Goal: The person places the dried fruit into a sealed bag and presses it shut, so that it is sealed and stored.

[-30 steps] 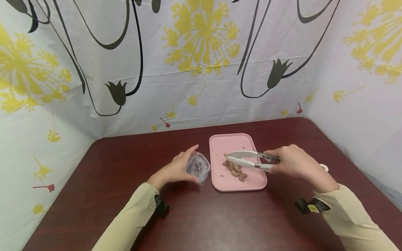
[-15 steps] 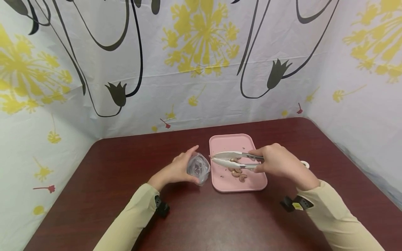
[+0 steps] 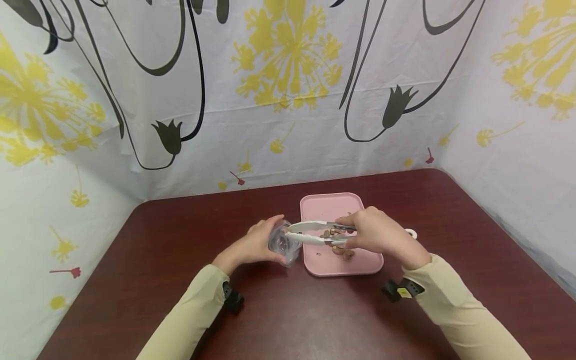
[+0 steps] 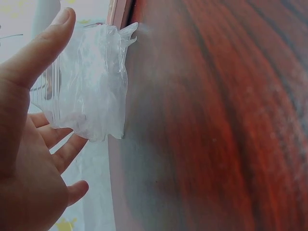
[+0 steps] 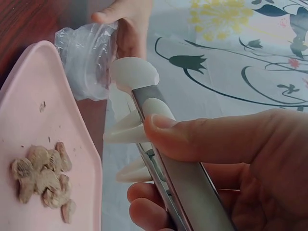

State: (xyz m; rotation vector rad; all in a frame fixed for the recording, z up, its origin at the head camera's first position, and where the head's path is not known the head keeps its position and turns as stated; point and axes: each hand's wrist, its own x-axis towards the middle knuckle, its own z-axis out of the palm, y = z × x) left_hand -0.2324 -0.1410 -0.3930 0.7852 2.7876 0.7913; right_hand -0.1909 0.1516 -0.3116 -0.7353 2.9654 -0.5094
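Observation:
In the head view a clear plastic bag [image 3: 283, 245], its mouth upward, stands left of a pink tray [image 3: 369, 265]. My left hand [image 3: 256, 243] curves round its left side, thumb and fingers against the plastic. White-tipped metal tongs [image 3: 315, 239] are gripped by my right hand [image 3: 382, 234] above the tray, their tips over the bag's mouth with a small brown piece between them. Several brown curved pieces [image 5: 45, 178] lie on the tray in the right wrist view. The left wrist view shows the crinkled bag [image 4: 96, 82] beside my left hand [image 4: 29, 144].
A dark red-brown table [image 3: 288, 310] carries the tray and bag. Patterned white cloth [image 3: 288, 125] hangs behind the table and at both sides.
My right hand and the tongs have moved left, carrying the tips from over the tray to over the bag's mouth. My left hand and the bag have stayed nearly in place.

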